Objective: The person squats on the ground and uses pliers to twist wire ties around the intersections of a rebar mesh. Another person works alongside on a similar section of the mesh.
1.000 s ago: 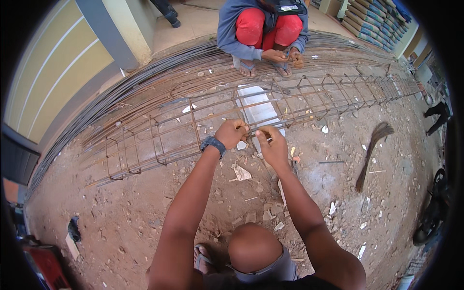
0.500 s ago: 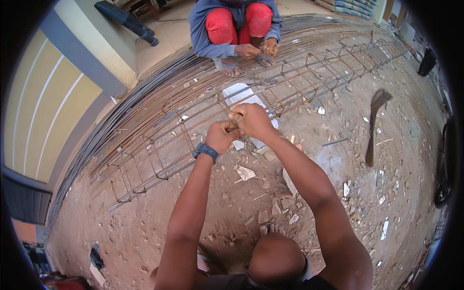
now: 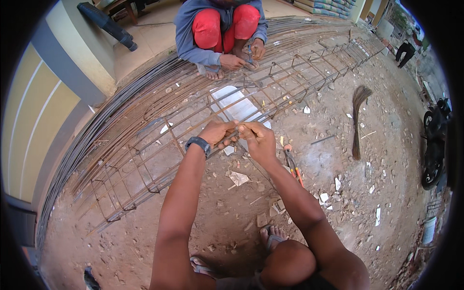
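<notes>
In the head view, a long boxy cage [image 3: 174, 136] of rusty steel bars is lying across gritty, rubble-strewn ground [image 3: 125, 246]. At its near edge, the left hand [image 3: 217, 133] is curling its fingers; the right hand [image 3: 258, 140] is pressing thumb and fingertips together, around what one cannot tell. Pliers [image 3: 292, 164] and a bristly wire bundle [image 3: 356, 123] are lying rightward; a co-worker [image 3: 193, 43] is crouching beyond, feet among loose rods [image 3: 92, 128].

Building site: rebar cage [image 3: 273, 115], stacked sacks [image 3: 328, 7]

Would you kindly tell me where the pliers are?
In the head view, the orange-handled pliers lie on the dirt right of centre, beside the right forearm, left of the wire bundle.
</notes>
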Tool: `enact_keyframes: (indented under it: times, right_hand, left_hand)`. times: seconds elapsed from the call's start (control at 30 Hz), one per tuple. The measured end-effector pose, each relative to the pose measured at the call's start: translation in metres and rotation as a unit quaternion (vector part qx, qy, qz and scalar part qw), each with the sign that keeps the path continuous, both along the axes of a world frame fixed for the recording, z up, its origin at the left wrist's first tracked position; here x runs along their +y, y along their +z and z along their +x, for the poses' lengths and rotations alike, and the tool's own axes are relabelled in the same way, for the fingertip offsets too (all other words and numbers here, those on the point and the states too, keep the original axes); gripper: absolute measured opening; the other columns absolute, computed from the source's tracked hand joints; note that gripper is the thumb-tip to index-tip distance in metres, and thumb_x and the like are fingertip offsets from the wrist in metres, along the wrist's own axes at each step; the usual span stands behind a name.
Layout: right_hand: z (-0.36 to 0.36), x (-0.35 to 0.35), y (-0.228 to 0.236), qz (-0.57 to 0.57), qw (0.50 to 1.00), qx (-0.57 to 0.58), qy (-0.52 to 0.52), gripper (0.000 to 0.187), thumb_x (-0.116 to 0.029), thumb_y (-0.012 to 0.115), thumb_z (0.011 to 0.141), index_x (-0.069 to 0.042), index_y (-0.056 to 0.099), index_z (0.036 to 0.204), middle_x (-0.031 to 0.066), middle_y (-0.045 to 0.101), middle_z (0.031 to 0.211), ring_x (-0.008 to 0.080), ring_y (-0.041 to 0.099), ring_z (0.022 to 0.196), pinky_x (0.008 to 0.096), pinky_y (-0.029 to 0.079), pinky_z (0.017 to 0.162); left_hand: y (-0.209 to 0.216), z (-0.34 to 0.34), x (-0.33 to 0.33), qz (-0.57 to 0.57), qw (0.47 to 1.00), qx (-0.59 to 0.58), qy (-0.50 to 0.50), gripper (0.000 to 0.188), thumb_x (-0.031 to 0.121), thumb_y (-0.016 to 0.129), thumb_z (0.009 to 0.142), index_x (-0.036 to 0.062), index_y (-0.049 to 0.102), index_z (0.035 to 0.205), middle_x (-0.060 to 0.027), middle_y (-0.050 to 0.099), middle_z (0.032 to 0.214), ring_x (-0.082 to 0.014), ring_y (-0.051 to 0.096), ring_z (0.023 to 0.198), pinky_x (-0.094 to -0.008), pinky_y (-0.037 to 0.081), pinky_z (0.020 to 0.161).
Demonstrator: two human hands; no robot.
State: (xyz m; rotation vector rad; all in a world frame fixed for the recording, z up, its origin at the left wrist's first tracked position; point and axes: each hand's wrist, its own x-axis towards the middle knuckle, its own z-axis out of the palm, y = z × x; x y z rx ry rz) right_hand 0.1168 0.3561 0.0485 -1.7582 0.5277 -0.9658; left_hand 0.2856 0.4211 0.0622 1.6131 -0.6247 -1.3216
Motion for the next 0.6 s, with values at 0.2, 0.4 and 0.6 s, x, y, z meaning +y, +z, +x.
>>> enact_keyframes:
  times: [0.2, 0.4, 0.6]
  right_hand:
    - [-0.006, 0.020, -0.035, 0.146, 0.980, -0.120, -0.061, 0.017, -0.014, 0.062, 0.097, 0.001, 0.069, 0.100, 0.0078, 0.068, 0.084, 0.0134, 0.063, 0.071, 0.0276, 0.051, 0.067]
    - [0.016, -0.001, -0.062, 0.511, 0.855, -0.086, 0.031, 0.016, -0.017, 0.063, 0.097, -0.006, 0.064, 0.085, 0.0021, 0.063, 0.074, 0.0104, 0.052, 0.059, 0.0258, 0.043, 0.057]
    - [0.021, -0.035, -0.056, 0.494, 0.861, 0.014, 0.120, 0.018, -0.016, 0.060, 0.096, -0.007, 0.061, 0.081, 0.0011, 0.058, 0.069, 0.0097, 0.046, 0.054, 0.0276, 0.038, 0.051]
  left_hand:
    - [-0.001, -0.005, 0.000, -0.013, 1.000, -0.002, 0.021, 0.041, 0.038, 0.069, 0.092, -0.0022, 0.065, 0.083, -0.0085, 0.063, 0.068, -0.0075, 0.049, 0.045, -0.0213, 0.029, 0.032]
    - [-0.005, -0.008, 0.005, -0.046, 0.998, -0.029, 0.038, 0.040, 0.036, 0.070, 0.092, -0.0011, 0.065, 0.079, -0.0062, 0.061, 0.066, -0.0066, 0.045, 0.044, -0.0223, 0.028, 0.034]
    - [-0.004, -0.006, 0.006, -0.048, 0.999, 0.006, -0.001, 0.029, 0.028, 0.076, 0.088, 0.0010, 0.066, 0.083, -0.0010, 0.057, 0.062, -0.0051, 0.042, 0.045, -0.0213, 0.025, 0.037]
